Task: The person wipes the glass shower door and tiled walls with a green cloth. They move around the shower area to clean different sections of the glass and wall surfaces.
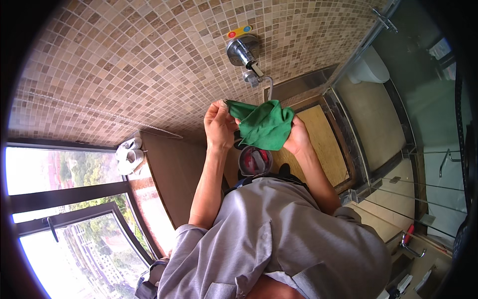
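Note:
A green cloth (266, 125) is spread, partly folded, between my two hands in front of the tiled wall. My left hand (220, 125) pinches its upper left corner between thumb and fingers. At the cloth's right side, my right hand (298, 136) holds its edge, with some fingers hidden behind the fabric. Below the cloth, near my waist, stands a bucket (255, 160) with red and grey things in it. Above the cloth, a chrome shower mixer valve (242, 52) is fixed to the wall, and a hose (270, 88) hangs from its lower fitting.
White shoes (130, 156) sit on the ledge at left, by an open window (86, 239). A bead chain (149, 127) hangs along the wall. Glass partitions with a metal handle (412, 246) stand at right, and a toilet (369, 69) is at upper right. A yellowish mat (321, 138) covers the floor.

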Action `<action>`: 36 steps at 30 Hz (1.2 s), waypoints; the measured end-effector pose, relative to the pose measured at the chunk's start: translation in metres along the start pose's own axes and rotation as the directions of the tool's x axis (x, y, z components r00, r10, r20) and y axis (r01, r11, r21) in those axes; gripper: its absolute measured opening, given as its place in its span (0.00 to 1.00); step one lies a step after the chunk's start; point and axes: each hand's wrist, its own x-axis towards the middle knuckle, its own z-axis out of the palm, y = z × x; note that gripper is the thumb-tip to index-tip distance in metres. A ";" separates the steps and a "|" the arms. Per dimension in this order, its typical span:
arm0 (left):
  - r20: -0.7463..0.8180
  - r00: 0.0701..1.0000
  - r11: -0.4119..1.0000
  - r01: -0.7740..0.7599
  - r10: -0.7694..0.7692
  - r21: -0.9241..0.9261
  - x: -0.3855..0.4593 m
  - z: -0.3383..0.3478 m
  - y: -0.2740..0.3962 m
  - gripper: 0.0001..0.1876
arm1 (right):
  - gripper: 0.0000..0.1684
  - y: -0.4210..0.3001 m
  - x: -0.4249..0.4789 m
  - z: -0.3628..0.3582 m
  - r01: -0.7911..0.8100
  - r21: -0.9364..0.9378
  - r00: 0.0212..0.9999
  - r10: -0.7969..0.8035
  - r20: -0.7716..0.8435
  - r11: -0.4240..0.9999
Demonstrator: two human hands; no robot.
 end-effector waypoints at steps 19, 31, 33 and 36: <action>0.257 0.966 0.864 0.104 0.031 -0.494 -0.008 0.020 0.046 0.11 | 0.23 0.043 -0.023 0.030 0.594 -0.801 0.784 -0.277 0.556 0.071; -0.281 0.926 0.965 -0.223 0.253 0.138 -0.004 -0.037 0.105 0.08 | 0.15 -0.021 -0.025 0.030 0.516 -0.807 0.825 -0.419 0.378 0.287; -0.236 0.957 0.980 -0.137 0.168 0.141 -0.002 -0.055 0.105 0.11 | 0.14 -0.042 -0.022 0.029 0.467 -0.874 0.859 -0.305 0.412 0.133; -0.243 0.965 0.980 -0.055 0.102 0.192 -0.004 -0.067 0.101 0.14 | 0.20 -0.052 -0.010 0.039 0.479 -0.849 0.868 -0.263 0.421 0.222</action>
